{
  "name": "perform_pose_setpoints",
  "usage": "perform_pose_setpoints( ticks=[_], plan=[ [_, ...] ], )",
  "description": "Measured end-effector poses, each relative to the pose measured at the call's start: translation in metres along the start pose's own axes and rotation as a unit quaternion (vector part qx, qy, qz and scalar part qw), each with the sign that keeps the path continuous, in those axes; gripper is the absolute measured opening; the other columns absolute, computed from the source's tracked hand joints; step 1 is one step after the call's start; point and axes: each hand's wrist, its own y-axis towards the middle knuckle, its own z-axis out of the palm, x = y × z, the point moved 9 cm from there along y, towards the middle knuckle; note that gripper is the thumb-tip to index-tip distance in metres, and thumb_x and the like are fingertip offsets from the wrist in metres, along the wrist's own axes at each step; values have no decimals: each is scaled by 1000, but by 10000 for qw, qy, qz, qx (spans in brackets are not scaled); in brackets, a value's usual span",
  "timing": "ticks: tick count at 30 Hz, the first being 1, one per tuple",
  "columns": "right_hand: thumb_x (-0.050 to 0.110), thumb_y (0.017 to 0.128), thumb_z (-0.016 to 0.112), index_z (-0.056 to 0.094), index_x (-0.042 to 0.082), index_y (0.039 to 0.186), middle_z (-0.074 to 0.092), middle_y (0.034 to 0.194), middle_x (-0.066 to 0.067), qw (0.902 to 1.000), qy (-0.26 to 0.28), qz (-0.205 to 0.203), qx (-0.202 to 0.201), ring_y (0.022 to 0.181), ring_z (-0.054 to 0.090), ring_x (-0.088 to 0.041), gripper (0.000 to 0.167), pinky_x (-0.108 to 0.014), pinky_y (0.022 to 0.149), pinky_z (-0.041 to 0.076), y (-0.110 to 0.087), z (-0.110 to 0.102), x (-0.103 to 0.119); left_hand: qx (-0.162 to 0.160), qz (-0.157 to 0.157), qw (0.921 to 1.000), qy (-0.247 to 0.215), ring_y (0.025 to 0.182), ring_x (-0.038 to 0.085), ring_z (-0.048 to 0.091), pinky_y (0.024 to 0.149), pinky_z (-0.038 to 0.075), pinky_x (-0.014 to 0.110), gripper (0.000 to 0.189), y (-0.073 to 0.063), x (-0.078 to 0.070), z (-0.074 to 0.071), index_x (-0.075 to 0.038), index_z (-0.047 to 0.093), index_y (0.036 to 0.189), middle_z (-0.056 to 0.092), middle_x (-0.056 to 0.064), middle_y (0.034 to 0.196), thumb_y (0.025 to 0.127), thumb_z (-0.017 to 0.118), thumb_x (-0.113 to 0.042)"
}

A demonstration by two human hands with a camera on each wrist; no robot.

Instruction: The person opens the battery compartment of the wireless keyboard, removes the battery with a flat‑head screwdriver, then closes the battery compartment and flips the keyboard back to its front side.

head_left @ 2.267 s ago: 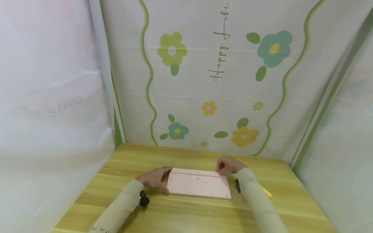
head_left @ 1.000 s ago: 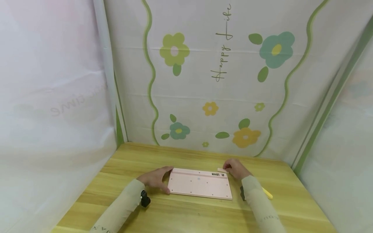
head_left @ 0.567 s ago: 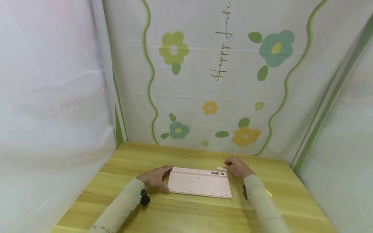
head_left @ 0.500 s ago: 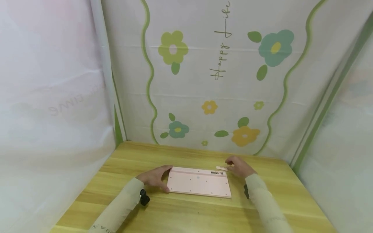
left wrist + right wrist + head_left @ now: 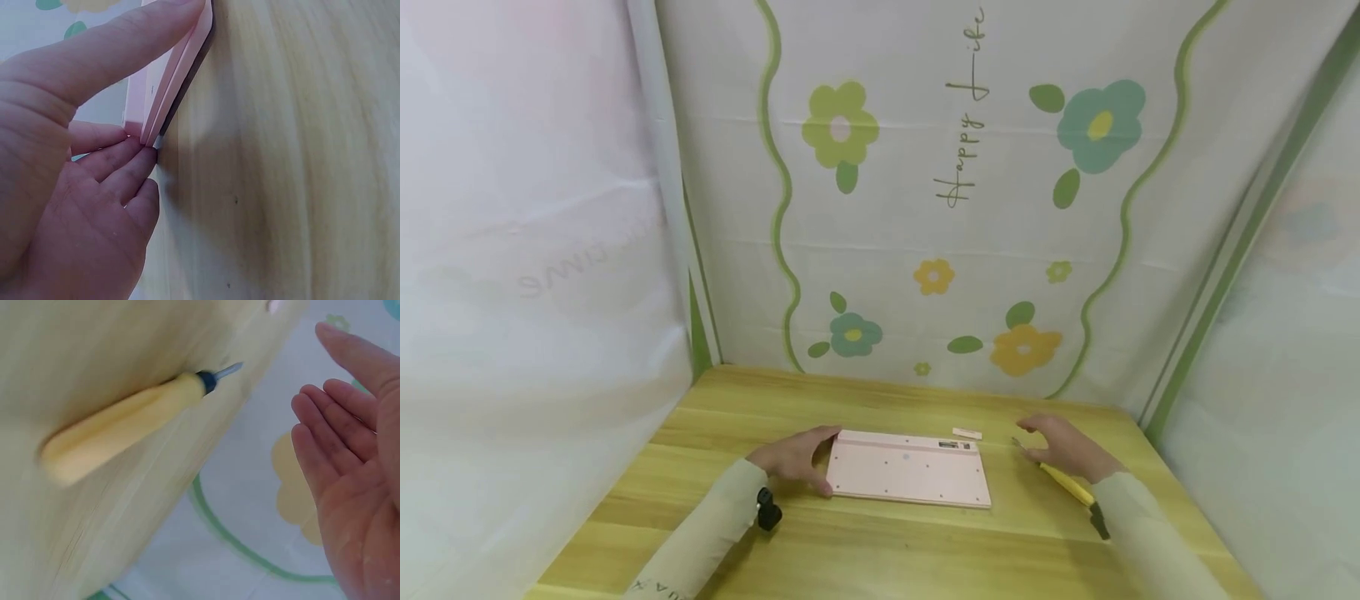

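Note:
A pink keyboard lies face down on the table, small screws dotting its back. Near its far right corner, an uncovered battery compartment shows dark contents. My left hand grips the keyboard's left end, thumb at the near corner and fingers at the far one; the left wrist view shows the fingertips against its edge. Just behind the keyboard rests the small pink battery cover. My right hand holds nothing, fingers extended, above a yellow-handled screwdriver lying on the table.
The wooden table ends at a white flowered curtain at the back. More white fabric hangs along the left and right sides. A black wrist camera sits on the left sleeve.
My right hand drew the battery cover off the keyboard, let it go behind the keyboard, then moved right to over the screwdriver. The left hand has kept its hold.

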Motion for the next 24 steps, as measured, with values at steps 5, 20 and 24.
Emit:
perform_pose_setpoints(
  ticks=[5,20,24],
  plan=[
    [14,94,79,58,-13,140,63,140,-31,9988,-380,-281,90,127,63,-50,57,-62,106,52,-30,3,3,15,4,10000,-26,160,43,28,130,26,60,117,-1,2,1,-2,29,165,31,21,171,75,97,-30],
    [27,92,81,60,-9,139,69,136,-26,9926,-891,-781,-250,119,69,-44,62,-59,100,57,-75,24,-26,17,52,10000,-37,160,42,29,130,26,61,117,2,3,-2,-3,30,165,33,20,171,75,98,-32],
    [21,91,82,66,-6,133,75,125,-20,9920,-747,-903,-473,110,73,-39,52,-56,94,61,-76,28,-25,37,20,10000,-62,160,42,28,131,26,60,118,2,4,-1,-2,29,165,31,20,172,75,98,-33]
  ],
)
